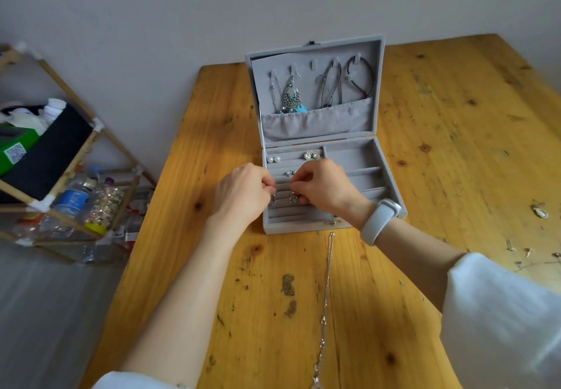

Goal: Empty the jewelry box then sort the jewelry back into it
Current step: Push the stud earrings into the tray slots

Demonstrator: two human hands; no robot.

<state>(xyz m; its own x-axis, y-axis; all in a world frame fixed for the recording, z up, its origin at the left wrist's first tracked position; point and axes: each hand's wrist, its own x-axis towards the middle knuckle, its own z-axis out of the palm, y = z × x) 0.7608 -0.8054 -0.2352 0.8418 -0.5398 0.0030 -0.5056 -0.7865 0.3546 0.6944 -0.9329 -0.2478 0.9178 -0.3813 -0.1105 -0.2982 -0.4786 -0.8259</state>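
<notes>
The grey velvet jewelry box (391,176) stands open on the wooden table (455,145). Its lid holds a dangling blue earring (291,97), dark cord necklaces (329,88) and a beaded bracelet (362,77) on hooks. Pearl studs (273,159) and crystal studs (311,154) sit in the ring rolls. My left hand (243,195) pinches a small silver earring (273,199) over the rolls. My right hand (324,186) pinches a matching silver earring (294,198) beside it. A silver chain necklace (326,291) lies on the table in front of the box.
Several small earrings and pieces (540,211) lie scattered at the table's right edge. A wooden rack (76,176) with bottles and a green box stands left of the table. A wall runs close behind the box.
</notes>
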